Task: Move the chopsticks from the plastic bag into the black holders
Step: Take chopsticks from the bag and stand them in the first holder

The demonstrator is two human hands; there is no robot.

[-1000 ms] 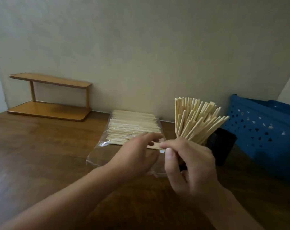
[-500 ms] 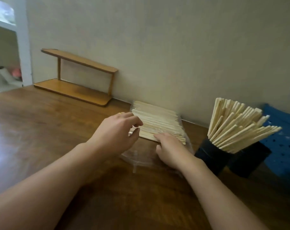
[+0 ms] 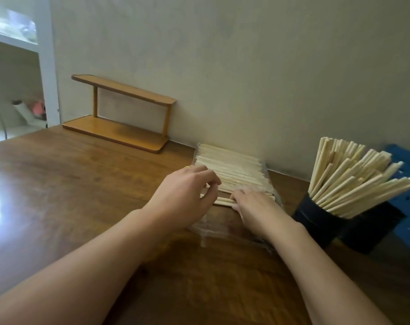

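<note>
On the surface (image 3: 70, 184), head view: bag (image 3: 222, 227) lies flat against the wall, chopsticks (image 3: 236, 171) stacked inside. Left hand (image 3: 184, 195) fingers curl onto the near chopsticks, pinching them. Right hand (image 3: 255, 206) lies on the bag mouth; its grip cannot be told. Holders (image 3: 316, 221) at right, one full of sticks. No writing legible.

Bag of chopsticks lying on the counter (image 3: 58, 184) against the wall

The plastic bag (image 3: 234, 228) is the landmark: chopsticks (image 3: 236, 170) lie flat in it. Left of the bag, against the wall, stands a two-tier shelf (image 3: 119, 127). Right of it stand the holders (image 3: 316, 221) with upright chopsticks in them, a basket (image 3: 408, 207) behind those. Both hands reach over the bag's near end.
</note>
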